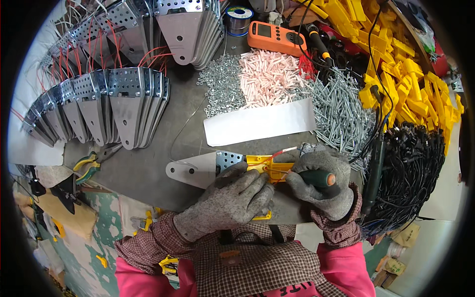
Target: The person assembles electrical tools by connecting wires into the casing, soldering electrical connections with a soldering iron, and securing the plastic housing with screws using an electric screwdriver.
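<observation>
In front of me lies a yellow plastic housing [259, 161], joined to a flat grey metal blade [190, 171] by a perforated metal bracket [228, 160]. My left hand [230, 195], in a grey glove, holds the housing down, its fingers bent over the near side. My gloved right hand [338, 199] is closed around a green-handled screwdriver [315, 177] with an orange end, its shaft pointing left at the housing. A red wire [282, 152] runs out over the housing. Another yellow part [263, 216] shows partly below my left hand.
Beyond the work sit a white paper strip [260, 121], metal nuts [222, 84], pale pink sleeves [269, 76] and long screws [341, 109]. Finished-looking metal blades [129, 111] stand at left beside pliers [91, 166]. Yellow housings [410, 89] and black cables [408, 173] crowd the right; an orange multimeter [277, 38] lies behind.
</observation>
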{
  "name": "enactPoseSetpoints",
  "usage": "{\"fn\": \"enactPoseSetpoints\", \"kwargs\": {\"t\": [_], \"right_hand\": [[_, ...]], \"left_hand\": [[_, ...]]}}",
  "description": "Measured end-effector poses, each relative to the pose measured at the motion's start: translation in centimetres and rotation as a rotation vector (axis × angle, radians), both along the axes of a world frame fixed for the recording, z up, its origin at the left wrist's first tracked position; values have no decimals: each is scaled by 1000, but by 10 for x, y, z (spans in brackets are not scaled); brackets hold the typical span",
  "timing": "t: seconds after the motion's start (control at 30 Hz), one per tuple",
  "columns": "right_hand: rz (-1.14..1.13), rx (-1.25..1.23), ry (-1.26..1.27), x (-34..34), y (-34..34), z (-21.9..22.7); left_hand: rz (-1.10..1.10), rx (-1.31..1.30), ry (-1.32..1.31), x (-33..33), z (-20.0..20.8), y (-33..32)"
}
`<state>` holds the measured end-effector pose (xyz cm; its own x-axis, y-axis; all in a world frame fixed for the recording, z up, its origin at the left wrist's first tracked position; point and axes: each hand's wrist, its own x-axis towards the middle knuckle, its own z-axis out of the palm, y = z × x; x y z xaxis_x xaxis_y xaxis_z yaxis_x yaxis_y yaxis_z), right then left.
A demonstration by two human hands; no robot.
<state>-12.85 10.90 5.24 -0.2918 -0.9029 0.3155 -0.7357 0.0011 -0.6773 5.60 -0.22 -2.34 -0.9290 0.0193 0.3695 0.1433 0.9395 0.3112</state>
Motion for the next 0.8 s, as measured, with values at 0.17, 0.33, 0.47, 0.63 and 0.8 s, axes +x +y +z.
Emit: {"fn": "enactPoseSetpoints", "kwargs": {"t": [0.17, 0.33, 0.47, 0.63, 0.8], "right_hand": [[200, 186, 188, -4, 1, 15], [188, 70, 184, -5, 3, 1], [127, 166, 88, -2, 5, -6], [163, 85, 192, -10, 14, -24], [163, -199, 42, -14, -16, -52]], "left_hand": [[-3, -24, 26, -1, 3, 0], [-7, -83, 49, -3, 7, -1], [35, 69, 7, -5, 30, -7], [6, 229, 84, -19, 62, -16], [-123, 249, 215, -114, 120, -17]]}}
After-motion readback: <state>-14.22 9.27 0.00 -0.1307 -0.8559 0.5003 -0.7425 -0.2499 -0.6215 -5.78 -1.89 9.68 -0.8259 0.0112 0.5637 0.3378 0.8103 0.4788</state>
